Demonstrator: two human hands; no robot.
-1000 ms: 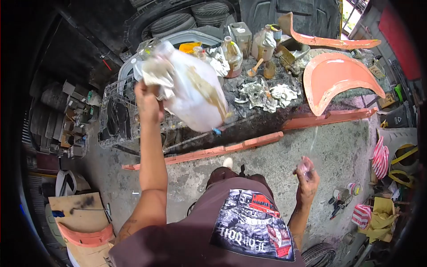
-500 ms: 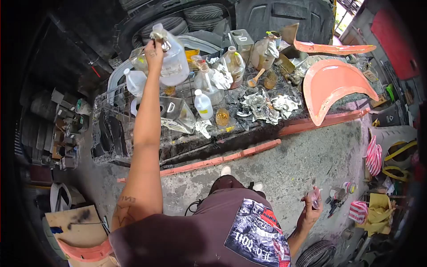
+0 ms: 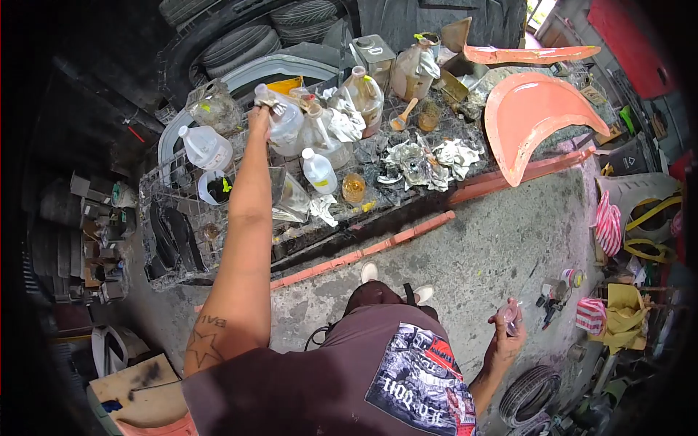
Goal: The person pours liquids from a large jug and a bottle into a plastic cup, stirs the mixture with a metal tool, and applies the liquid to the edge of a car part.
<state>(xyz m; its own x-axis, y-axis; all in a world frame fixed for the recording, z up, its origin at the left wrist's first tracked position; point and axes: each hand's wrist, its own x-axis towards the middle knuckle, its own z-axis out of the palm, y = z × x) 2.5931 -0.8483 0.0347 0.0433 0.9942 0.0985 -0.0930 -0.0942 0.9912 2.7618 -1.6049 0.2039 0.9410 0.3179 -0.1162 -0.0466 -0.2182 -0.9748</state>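
The left hand [image 3: 259,118] was closed on the neck of a big clear plastic jug [image 3: 283,123], w/ a dirty rag bunched at the top. One sec earlier this jug was lifted high and tilted near the camera; half a sec ago it was upright above the bench; now it stood low on the cluttered workbench [image 3: 378,196], among other bottles, just beside a small clear bottle [image 3: 318,171] and a white jug [image 3: 206,146]. So the jug seemed put down in its place, though the fingers had not let go yet. The right hand [image 3: 507,330] stayed low by the hip, fingers curled on a small clear cup-like thing [image 3: 510,315], approx. same as before. An orange fender [image 3: 538,120] lay at the bench's right end.
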